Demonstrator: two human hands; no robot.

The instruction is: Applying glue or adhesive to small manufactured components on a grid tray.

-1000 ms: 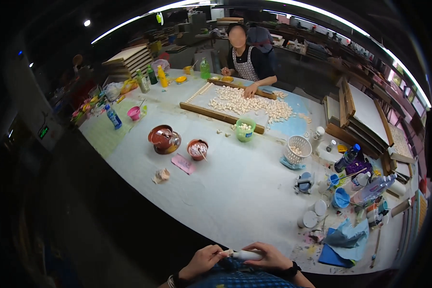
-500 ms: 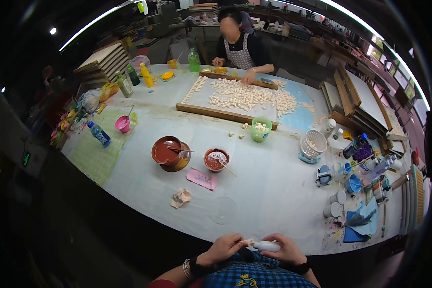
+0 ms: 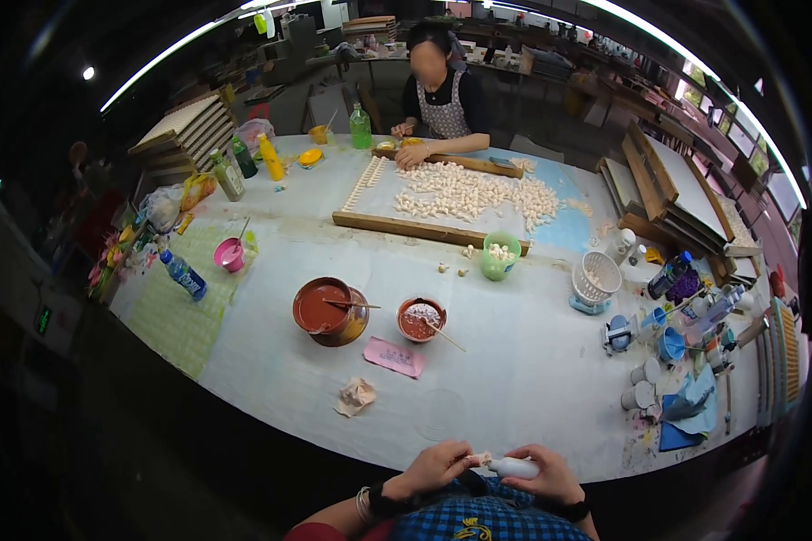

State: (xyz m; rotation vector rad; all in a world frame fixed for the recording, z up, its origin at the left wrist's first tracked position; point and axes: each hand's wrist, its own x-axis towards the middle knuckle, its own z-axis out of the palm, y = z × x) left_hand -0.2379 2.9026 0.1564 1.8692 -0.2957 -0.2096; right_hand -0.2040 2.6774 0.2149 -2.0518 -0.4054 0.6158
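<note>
Clasping a smooth, white, rounded bottle (image 3: pixel 519 468) within the fingers of my right hand (image 3: pixel 555 475), I pinch a small cream-coloured piece (image 3: pixel 484 459) jutting from the clamped fingertips of my left hand (image 3: pixel 435 465).

ahead of the right hand (image 3: pixel 549 474), open tabletop (image 3: pixel 520 361) reaches the green cup (image 3: pixel 498 261); forward-left of the left hand (image 3: pixel 436 465), crumpled tissue (image 3: pixel 355 397) obstructs; forward-right of the right hand, white cups (image 3: pixel 639 397) obstruct.

Here's the pale-topped table (image 3: pixel 523 370): 2 brown bowls (image 3: pixel 309 330) of reddish liquid hold the middle, a flat pink packet (image 3: pixel 394 357) lies just in front, then a tissue (image 3: pixel 355 397) (well crumpled, this one), with a green cup (image 3: pixel 499 269) farther back!
</note>
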